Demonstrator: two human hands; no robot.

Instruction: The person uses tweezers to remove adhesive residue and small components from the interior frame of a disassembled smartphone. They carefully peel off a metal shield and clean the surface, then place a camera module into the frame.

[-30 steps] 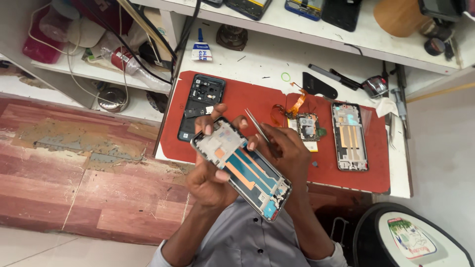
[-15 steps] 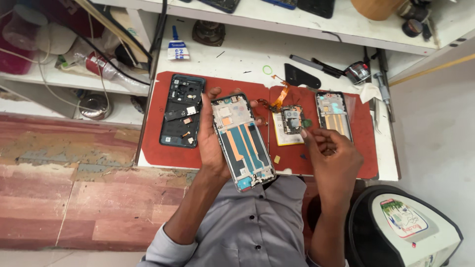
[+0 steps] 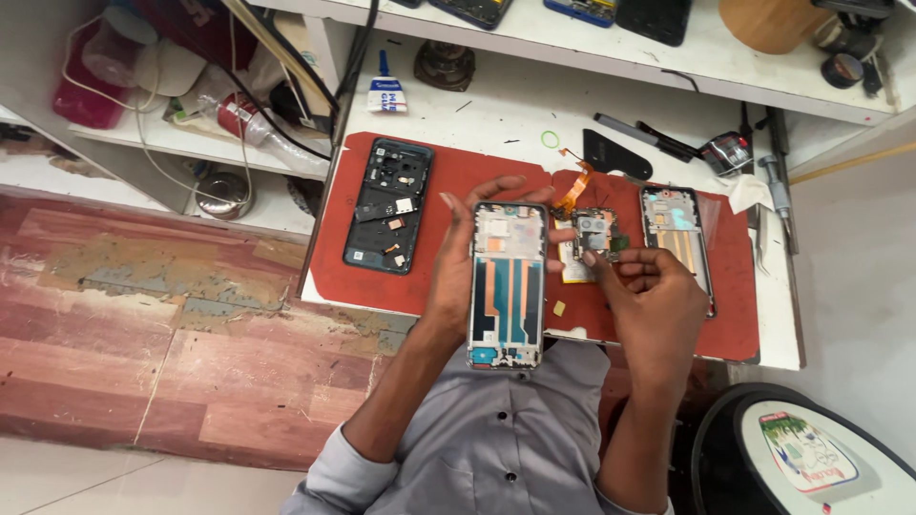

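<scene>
On the red rubber mat [image 3: 448,181], the dark opened phone body [image 3: 388,205] lies at nine o'clock of the hand-held silver phone frame [image 3: 507,284]; the small circuit board [image 3: 593,234] lies at two o'clock.

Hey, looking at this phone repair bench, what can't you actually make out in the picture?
Head view only:
- Left hand: its palm is hidden behind the phone frame it holds.
- Right hand: whether its fingers pinch anything at the circuit board is too small to tell.
- Shelf items: cut off by the top edge.
- Round lid: cut off by the bottom-right corner.
- Loose bits on the red mat: too small to identify.
</scene>
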